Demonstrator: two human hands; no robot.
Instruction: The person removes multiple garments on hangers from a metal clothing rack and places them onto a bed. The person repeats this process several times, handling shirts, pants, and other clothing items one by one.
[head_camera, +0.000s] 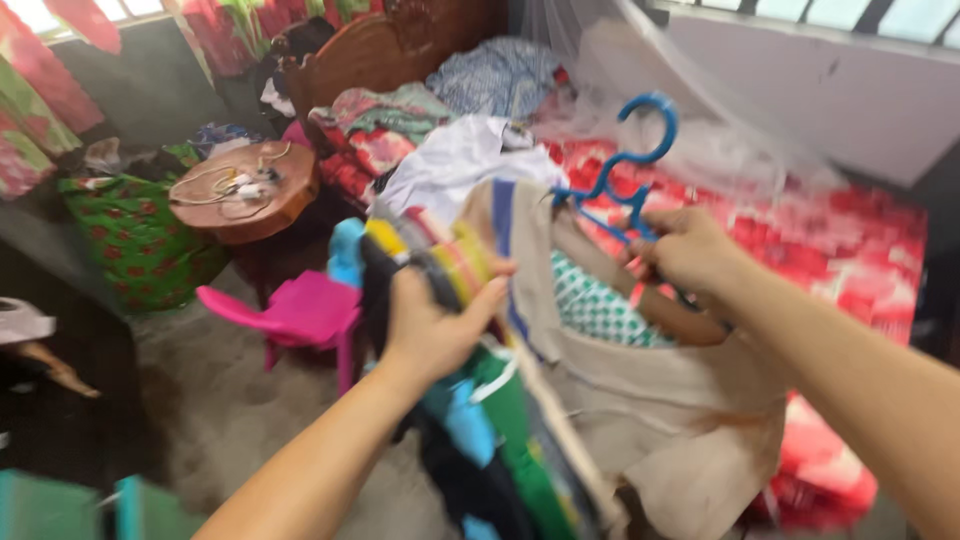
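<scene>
Hangers (625, 175), blue plastic, two hooks showing: held up over the bed (860, 245) by the right hand (685, 250), fingers closed round the necks, just above the collar of a beige garment (650, 400) that hangs from them. Bundle of clothes on hangers (470, 400), many colours: clamped from the side by the left hand (435, 325), fingers and thumb pressed round the stack of yellow, red and black tops. To do well: keep the blue hooks level and apart from the bundle, so the beige garment hangs free and does not snag; grip the bundle near its tops so nothing slides out. Beyond: pink plastic chair (300, 310), round wooden table (250, 195) with cables, heaped laundry by the headboard. Hard to read: motion blur throughout; how many pieces are in the bundle cannot be told; its lower end is cut off by the frame edge.
</scene>
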